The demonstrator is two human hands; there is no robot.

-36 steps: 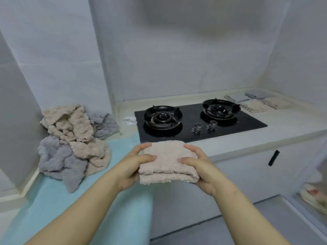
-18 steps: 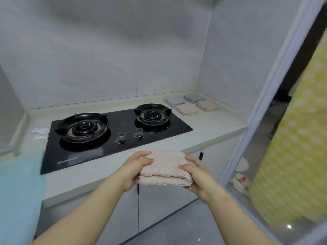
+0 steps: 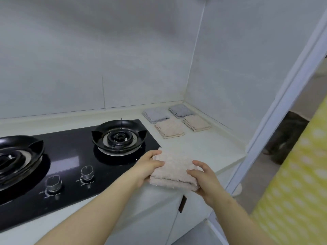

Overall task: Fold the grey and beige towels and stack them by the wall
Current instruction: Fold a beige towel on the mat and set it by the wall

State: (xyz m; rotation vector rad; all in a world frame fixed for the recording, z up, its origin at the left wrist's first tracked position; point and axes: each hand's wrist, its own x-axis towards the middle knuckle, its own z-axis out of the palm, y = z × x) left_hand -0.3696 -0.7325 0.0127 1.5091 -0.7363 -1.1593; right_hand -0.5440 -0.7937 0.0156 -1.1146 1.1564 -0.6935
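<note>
Thumbs on top and fingers curled round its ends, the left hand (image 3: 148, 167) and right hand (image 3: 203, 179) grip a folded beige towel (image 3: 174, 169) near the counter's (image 3: 203, 147) front edge, right of the hob (image 3: 70, 156). Four folded towels (image 3: 169, 129) lie in its back right corner.

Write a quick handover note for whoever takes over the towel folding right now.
Left hand and right hand: both grip the folded beige towel, at the front edge of the counter.
Done: two grey towels and two beige towels lie folded in the corner by the wall.
Left: set this one on a beige towel there. Any unfolded towels are out of view.
</note>
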